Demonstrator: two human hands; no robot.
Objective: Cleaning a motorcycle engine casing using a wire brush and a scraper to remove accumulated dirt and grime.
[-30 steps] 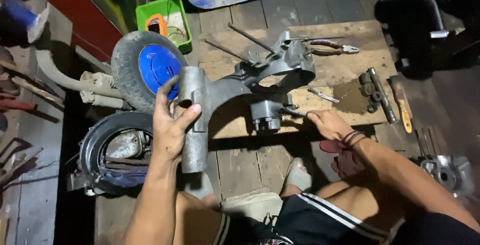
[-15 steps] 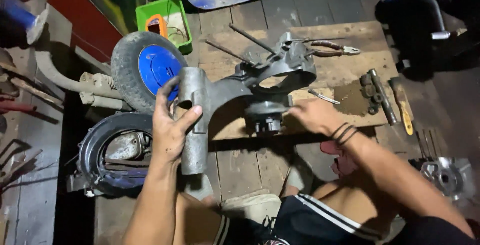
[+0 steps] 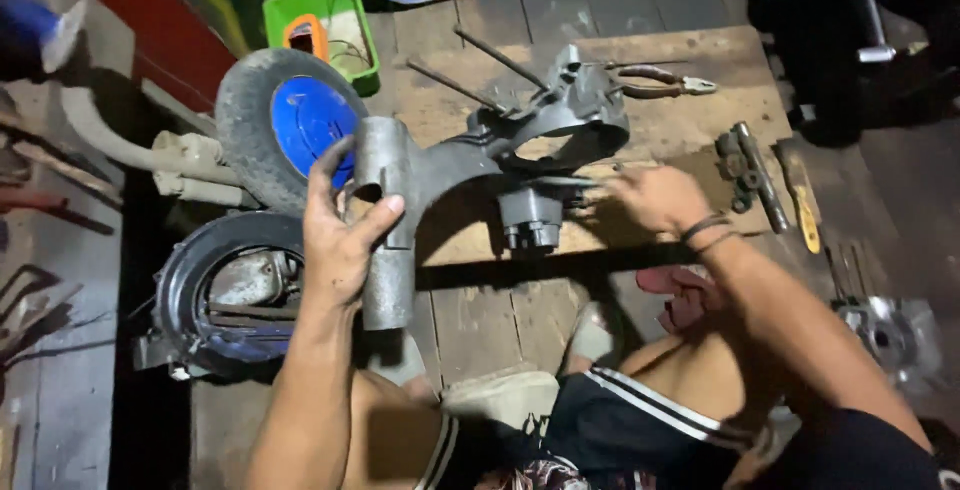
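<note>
Head view: my left hand (image 3: 340, 240) clasps the grey metal casting (image 3: 470, 155) by its tube; my right hand (image 3: 655, 198), loosely open, reaches its middle, steadying needed.

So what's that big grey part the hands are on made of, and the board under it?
The big grey part, gripped by the left hand and touched by the right hand, looks like cast metal: dull matte grey, thick rounded walls, smudged dark. The board looks like bare, worn wood, with pale grain and stains.
</note>
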